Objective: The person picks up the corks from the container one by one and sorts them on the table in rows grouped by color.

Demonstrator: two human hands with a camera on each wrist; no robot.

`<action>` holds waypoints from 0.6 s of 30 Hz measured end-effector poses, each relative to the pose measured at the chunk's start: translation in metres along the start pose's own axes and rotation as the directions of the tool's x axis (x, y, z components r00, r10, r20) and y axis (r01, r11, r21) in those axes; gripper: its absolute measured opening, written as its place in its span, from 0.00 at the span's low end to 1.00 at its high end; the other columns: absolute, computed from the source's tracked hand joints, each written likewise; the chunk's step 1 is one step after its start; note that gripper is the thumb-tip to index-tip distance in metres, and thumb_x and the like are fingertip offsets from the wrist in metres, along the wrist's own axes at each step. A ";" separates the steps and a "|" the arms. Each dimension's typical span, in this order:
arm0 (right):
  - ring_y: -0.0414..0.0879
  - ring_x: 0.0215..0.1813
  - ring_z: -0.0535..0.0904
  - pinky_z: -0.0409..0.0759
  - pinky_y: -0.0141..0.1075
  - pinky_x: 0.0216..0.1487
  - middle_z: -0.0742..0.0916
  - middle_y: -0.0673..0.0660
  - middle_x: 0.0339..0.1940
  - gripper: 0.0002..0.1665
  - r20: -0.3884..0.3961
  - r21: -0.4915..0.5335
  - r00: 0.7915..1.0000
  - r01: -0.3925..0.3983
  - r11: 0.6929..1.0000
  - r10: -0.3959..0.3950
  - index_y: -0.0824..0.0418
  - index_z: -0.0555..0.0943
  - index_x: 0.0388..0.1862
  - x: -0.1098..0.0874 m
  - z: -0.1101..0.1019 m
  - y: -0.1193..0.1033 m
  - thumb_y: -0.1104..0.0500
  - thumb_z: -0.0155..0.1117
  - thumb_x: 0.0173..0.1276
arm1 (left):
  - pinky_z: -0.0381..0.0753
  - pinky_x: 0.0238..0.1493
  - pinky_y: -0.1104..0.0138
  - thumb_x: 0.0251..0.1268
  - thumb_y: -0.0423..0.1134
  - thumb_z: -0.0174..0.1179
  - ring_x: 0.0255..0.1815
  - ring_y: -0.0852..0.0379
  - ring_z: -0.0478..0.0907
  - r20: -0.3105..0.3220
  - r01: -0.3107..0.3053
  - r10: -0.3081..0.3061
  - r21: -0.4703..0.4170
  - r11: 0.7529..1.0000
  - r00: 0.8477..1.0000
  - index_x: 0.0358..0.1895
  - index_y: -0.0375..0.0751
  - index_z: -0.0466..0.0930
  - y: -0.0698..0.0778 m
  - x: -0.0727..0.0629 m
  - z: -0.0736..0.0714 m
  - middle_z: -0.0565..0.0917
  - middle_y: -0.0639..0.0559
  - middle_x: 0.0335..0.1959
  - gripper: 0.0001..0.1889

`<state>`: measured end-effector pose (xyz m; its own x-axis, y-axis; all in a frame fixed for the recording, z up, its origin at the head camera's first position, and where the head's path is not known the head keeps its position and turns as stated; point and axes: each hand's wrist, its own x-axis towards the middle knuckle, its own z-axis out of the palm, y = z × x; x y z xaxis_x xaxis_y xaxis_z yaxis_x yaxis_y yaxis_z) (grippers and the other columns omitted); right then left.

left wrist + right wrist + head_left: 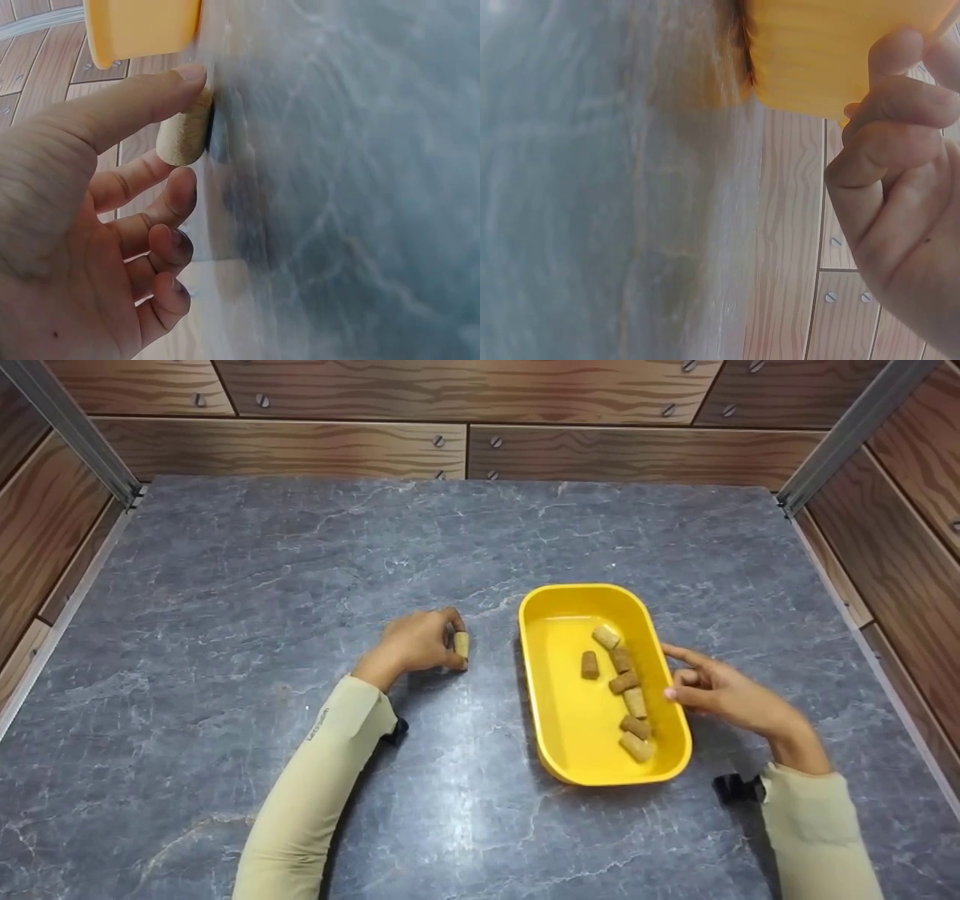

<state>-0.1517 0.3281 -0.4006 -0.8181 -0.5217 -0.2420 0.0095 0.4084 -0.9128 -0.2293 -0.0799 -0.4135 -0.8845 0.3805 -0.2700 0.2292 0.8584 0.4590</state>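
Observation:
My left hand point(416, 643) pinches a light tan cork point(461, 645) between thumb and index finger, low over the grey table, left of the yellow tub point(551, 769). In the left wrist view the cork point(182, 135) lies between those two fingers while the other fingers curl loosely below. Several more corks lie inside the tub, mostly along its right side, some light tan and some dark brown, such as one brown cork point(590, 665) set apart. My right hand point(724, 694) grips the tub's right rim, thumb over the edge and the other fingers curled outside against the wall.
The grey marbled table point(262, 562) spreads out around the tub and both hands. Wood-patterned panels point(300, 448) border it at the back and on both sides, with metal posts point(855, 435) at the rear corners.

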 end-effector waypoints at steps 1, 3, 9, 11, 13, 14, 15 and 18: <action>0.37 0.21 0.63 0.62 0.39 0.22 0.75 0.46 0.23 0.41 -0.001 -0.001 1.000 -0.001 1.000 0.001 0.75 0.45 0.74 0.000 0.000 0.000 0.63 0.54 0.73 | 0.76 0.47 0.53 0.48 0.51 0.73 0.43 0.51 0.78 0.002 0.003 -0.003 -0.005 1.000 1.000 0.53 0.50 0.76 0.001 -0.001 -0.001 0.83 0.51 0.44 0.27; 0.36 0.22 0.64 0.63 0.38 0.22 0.75 0.46 0.24 0.41 -0.003 -0.005 1.000 -0.004 1.000 0.004 0.74 0.45 0.75 0.001 0.000 -0.001 0.63 0.54 0.73 | 0.77 0.47 0.53 0.49 0.51 0.72 0.42 0.52 0.78 0.006 0.005 -0.005 -0.020 1.000 1.000 0.55 0.50 0.75 0.003 -0.002 -0.004 0.83 0.51 0.43 0.28; 0.35 0.22 0.65 0.64 0.37 0.22 0.76 0.47 0.24 0.41 -0.008 -0.019 1.000 -0.013 1.000 0.013 0.74 0.46 0.75 0.001 0.000 -0.001 0.63 0.54 0.73 | 0.78 0.44 0.53 0.52 0.53 0.70 0.37 0.53 0.80 -0.004 -0.026 0.026 -0.029 0.999 1.000 0.58 0.50 0.74 0.014 -0.010 -0.015 0.83 0.53 0.40 0.30; 0.35 0.22 0.64 0.64 0.37 0.22 0.76 0.46 0.24 0.41 -0.006 -0.017 1.000 -0.014 1.000 0.014 0.74 0.45 0.75 0.001 0.000 -0.001 0.62 0.54 0.73 | 0.78 0.43 0.53 0.53 0.54 0.70 0.36 0.54 0.80 -0.015 -0.048 0.047 -0.023 0.999 0.999 0.59 0.50 0.74 0.019 -0.012 -0.018 0.84 0.54 0.37 0.30; 0.35 0.22 0.64 0.62 0.38 0.22 0.75 0.46 0.24 0.41 -0.001 -0.007 1.000 -0.016 1.000 0.016 0.74 0.45 0.75 0.001 0.000 0.000 0.62 0.54 0.73 | 0.78 0.43 0.54 0.53 0.55 0.70 0.36 0.54 0.80 -0.029 -0.072 0.072 -0.014 0.997 0.997 0.59 0.50 0.74 0.024 -0.014 -0.020 0.84 0.55 0.37 0.30; 0.35 0.22 0.64 0.61 0.39 0.22 0.75 0.46 0.24 0.41 0.001 -0.001 1.000 -0.015 1.000 0.015 0.73 0.45 0.75 0.001 0.000 0.000 0.62 0.54 0.73 | 0.78 0.42 0.55 0.53 0.56 0.69 0.36 0.54 0.80 -0.036 -0.087 0.086 -0.012 0.996 0.996 0.59 0.50 0.74 0.026 -0.014 -0.021 0.84 0.55 0.37 0.30; 0.34 0.22 0.63 0.60 0.39 0.22 0.75 0.46 0.24 0.41 0.002 0.006 1.000 -0.017 1.000 0.016 0.73 0.45 0.75 0.001 0.000 0.000 0.62 0.54 0.73 | 0.78 0.41 0.56 0.53 0.56 0.69 0.36 0.55 0.79 -0.045 -0.100 0.099 -0.013 0.995 0.994 0.59 0.50 0.74 0.029 -0.015 -0.022 0.84 0.54 0.37 0.30; 0.34 0.22 0.63 0.59 0.40 0.23 0.75 0.46 0.24 0.41 0.004 0.022 1.000 -0.020 1.000 0.020 0.73 0.44 0.75 0.001 0.000 0.000 0.62 0.54 0.73 | 0.77 0.39 0.58 0.54 0.57 0.68 0.35 0.55 0.79 -0.063 -0.136 0.134 -0.023 0.991 0.989 0.59 0.49 0.75 0.040 -0.015 -0.024 0.83 0.51 0.40 0.30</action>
<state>-0.1522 0.3275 -0.4010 -0.8154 -0.5165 -0.2614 0.0386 0.4020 -0.9148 -0.2166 -0.0598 -0.3713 -0.8697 0.4696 -0.1523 0.3375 0.7908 0.5107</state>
